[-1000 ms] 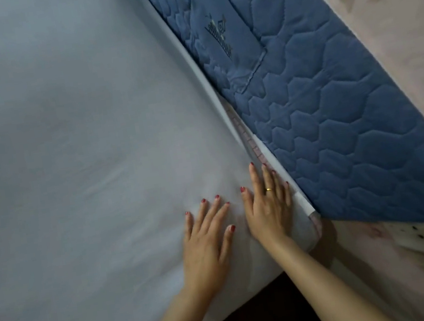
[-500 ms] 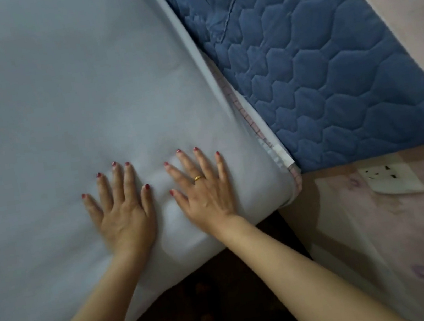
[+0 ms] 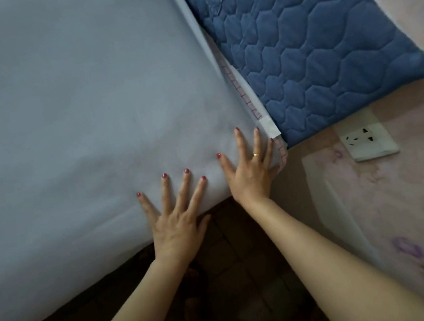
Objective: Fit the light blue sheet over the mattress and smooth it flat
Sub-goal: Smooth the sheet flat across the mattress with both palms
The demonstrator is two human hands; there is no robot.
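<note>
Head camera is looking down at one corner of a bed, where a light blue sheet [image 3: 65, 108] is lying over the mattress [image 3: 283, 152], of which only a thin checked edge is showing at the corner. Taking that corner as the landmark: the right hand [image 3: 251, 173] is pressing flat on the sheet right at the corner, fingers spread, a gold ring [image 3: 255, 155] on one finger. The left hand [image 3: 177, 223] is lying just beside it, further from the corner along the near edge, also flat and spread, its palm overhanging the edge. Neither hand is gripping cloth.

A white tag [image 3: 270, 129] is sticking out just beyond the corner, touching a dark blue quilted pad [image 3: 325, 41] that is leaning against the pink wall [image 3: 416, 212]. A wall socket [image 3: 367, 138] is sitting near the corner, below the pad.

The sheet is looking mostly smooth, with faint creases running away from the left hand. To finish this step well, the palms are probably best kept flat and swept outward toward the corner and edges, pushing slack off the top. The corner seam likely wants tugging down over the exposed checked edge. Pressing too hard risks dragging the corner loose.
</note>
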